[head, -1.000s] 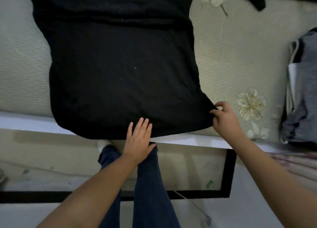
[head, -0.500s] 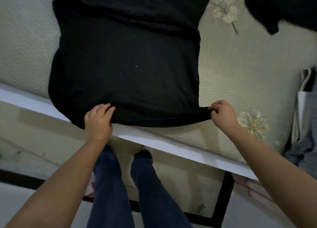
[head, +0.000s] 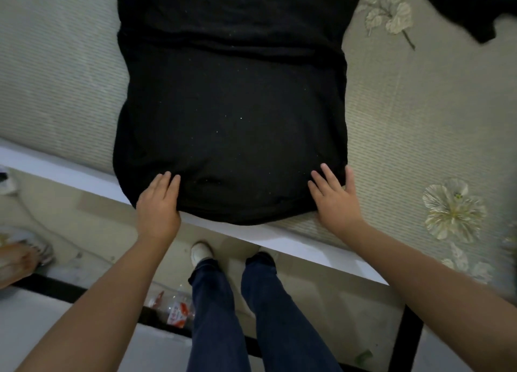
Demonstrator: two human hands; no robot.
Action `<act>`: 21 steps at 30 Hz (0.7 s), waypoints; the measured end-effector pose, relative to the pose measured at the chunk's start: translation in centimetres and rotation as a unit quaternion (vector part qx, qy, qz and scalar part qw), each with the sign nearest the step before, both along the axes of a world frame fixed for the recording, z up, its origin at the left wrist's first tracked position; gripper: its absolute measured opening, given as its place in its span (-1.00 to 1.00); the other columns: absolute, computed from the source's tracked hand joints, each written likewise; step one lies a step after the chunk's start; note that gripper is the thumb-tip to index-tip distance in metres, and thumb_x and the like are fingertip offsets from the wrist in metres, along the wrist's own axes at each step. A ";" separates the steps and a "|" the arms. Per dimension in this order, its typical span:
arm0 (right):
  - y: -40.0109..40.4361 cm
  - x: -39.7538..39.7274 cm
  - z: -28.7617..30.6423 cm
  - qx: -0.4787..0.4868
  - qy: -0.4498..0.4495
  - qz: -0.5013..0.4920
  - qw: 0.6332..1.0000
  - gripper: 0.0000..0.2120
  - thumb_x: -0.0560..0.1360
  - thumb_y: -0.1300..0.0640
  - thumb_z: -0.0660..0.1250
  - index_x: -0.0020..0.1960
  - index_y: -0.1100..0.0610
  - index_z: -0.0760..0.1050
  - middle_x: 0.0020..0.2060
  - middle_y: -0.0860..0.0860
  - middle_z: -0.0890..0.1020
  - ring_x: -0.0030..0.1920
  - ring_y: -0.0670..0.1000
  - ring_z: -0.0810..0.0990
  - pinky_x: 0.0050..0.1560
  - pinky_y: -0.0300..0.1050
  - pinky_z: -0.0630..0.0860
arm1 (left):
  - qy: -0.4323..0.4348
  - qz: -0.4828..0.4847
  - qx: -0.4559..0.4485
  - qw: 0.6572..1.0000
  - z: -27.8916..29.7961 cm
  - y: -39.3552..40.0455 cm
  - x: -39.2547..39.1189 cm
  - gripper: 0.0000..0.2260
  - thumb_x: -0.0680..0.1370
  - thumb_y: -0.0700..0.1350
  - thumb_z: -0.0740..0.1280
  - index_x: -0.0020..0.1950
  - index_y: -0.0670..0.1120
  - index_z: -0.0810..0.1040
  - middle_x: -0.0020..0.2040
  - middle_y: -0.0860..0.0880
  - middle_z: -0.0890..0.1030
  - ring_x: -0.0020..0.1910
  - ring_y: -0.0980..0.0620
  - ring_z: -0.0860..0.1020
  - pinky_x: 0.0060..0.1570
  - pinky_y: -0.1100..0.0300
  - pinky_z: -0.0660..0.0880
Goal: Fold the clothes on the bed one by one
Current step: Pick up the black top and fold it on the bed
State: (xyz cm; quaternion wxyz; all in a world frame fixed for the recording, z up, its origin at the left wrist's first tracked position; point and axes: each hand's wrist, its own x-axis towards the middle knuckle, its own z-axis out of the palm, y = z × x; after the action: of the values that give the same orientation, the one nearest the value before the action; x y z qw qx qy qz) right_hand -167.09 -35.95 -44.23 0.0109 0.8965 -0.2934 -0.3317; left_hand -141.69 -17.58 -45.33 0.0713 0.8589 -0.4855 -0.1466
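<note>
From the head view, a black shirt lies spread on the bed, its near hem reaching over the bed's white edge. The left hand rests on the hem's left corner, fingers straight and gripping nothing; the right hand lies flat on the right corner, fingers spread. The shirt looks smoothed, perhaps folded in at the sides, but not yet folded lengthwise. Another dark garment waits at the far right corner, so most of the task seems left.
</note>
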 end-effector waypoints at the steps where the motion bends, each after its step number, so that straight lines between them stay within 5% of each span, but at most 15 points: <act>1: -0.2 0.3 0.2 0.006 -0.007 -0.006 1.000 -0.49 0.57 0.10 0.08 0.49 0.11 0.06 0.50 0.06 0.10 0.50 0.11 -0.14 0.23 0.22 -0.51 | 0.010 0.034 0.013 0.999 0.1 0.5 0.4 -0.48 0.23 -0.60 0.33 0.19 -0.44 0.45 0.16 -0.46 0.46 0.16 -0.45 0.44 0.09 -0.27 0.41; 5: -0.4 -0.2 1.7 0.031 -0.072 -0.054 0.995 -0.51 0.56 0.24 0.06 0.48 0.10 0.10 0.46 0.07 0.22 0.50 0.10 0.04 0.43 0.10 -0.33 | 0.063 0.140 0.053 0.987 1.0 2.9 1.9 -0.51 0.45 -0.52 0.13 0.38 -0.32 0.28 0.41 -0.28 0.27 0.44 -0.18 0.20 0.37 0.01 0.17; 11: 3.0 -4.3 5.4 0.088 0.041 -0.028 0.995 -0.47 0.57 0.25 0.00 0.50 0.03 -0.04 0.51 -0.01 0.01 0.51 -0.01 -0.04 0.46 -0.11 -0.23 | 0.090 0.014 -0.016 0.996 4.7 6.3 3.0 -0.49 0.28 -0.66 0.15 0.22 -0.47 0.39 0.24 -0.44 0.40 0.28 -0.44 0.32 0.26 -0.24 0.27; 14: 6.1 -5.4 7.2 0.089 0.050 -0.059 0.993 -0.45 0.57 0.28 -0.01 0.50 0.06 -0.06 0.51 0.01 0.00 0.50 -0.03 -0.02 0.46 -0.15 -0.17 | 0.089 -0.041 0.010 0.995 6.3 8.6 3.5 -0.48 0.27 -0.67 0.16 0.22 -0.47 0.38 0.24 -0.45 0.39 0.28 -0.45 0.30 0.29 -0.19 0.19; 18: 10.8 -5.5 9.0 0.127 0.092 -0.078 0.985 -0.45 0.56 0.30 0.00 0.50 0.03 0.00 0.50 -0.02 0.07 0.49 -0.06 0.05 0.46 -0.10 -0.16 | 0.095 -0.101 0.106 0.985 7.7 12.4 4.4 -0.47 0.46 -0.52 0.11 0.42 -0.29 0.20 0.45 -0.25 0.19 0.47 -0.14 0.13 0.43 0.19 -0.08; 21: 12.4 -4.9 9.7 0.128 0.110 -0.095 0.981 -0.45 0.55 0.30 0.01 0.50 0.02 0.01 0.50 -0.05 0.09 0.49 -0.08 0.05 0.46 -0.05 -0.17 | 0.065 -0.133 0.177 0.973 9.2 13.4 6.2 -0.47 0.53 -0.43 0.07 0.48 -0.16 0.09 0.51 -0.11 0.09 0.49 0.02 0.06 0.38 0.30 -0.10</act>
State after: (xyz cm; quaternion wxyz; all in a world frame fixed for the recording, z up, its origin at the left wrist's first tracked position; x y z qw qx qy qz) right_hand -172.02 -23.56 -34.51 -0.1038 0.8164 -0.3294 -0.4628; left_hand -135.46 -4.14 -36.17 -0.0709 0.7744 -0.5559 -0.2937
